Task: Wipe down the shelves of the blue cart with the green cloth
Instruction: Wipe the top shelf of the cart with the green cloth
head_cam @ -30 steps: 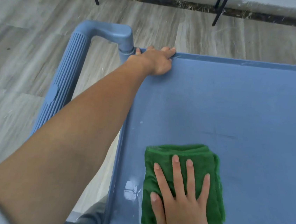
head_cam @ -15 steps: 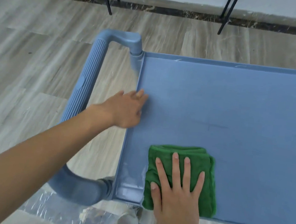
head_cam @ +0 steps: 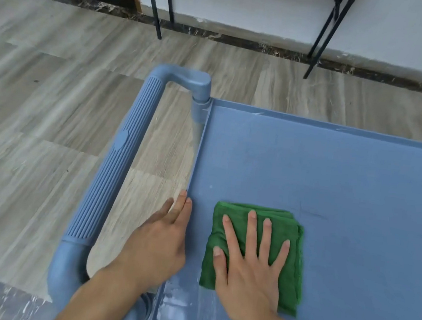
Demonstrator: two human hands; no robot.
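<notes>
A right hand (head_cam: pixel 251 265), fingers spread flat, presses a folded green cloth (head_cam: pixel 291 249) near the left front corner of the blue cart's top shelf (head_cam: pixel 333 172). The left hand (head_cam: pixel 162 243), open, braces the shelf's left edge. Wiping has begun; next, sweep outward across the shelf.

Right hand (head_cam: pixel 250 271) flat on green cloth (head_cam: pixel 293 236), left hand (head_cam: pixel 159 245) at blue cart (head_cam: pixel 346 174) rim.

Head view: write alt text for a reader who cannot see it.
A right hand presses a folded green cloth flat on a blue cart's top shelf. The left hand rests against the shelf's left rim, beside the ribbed handle.
</notes>
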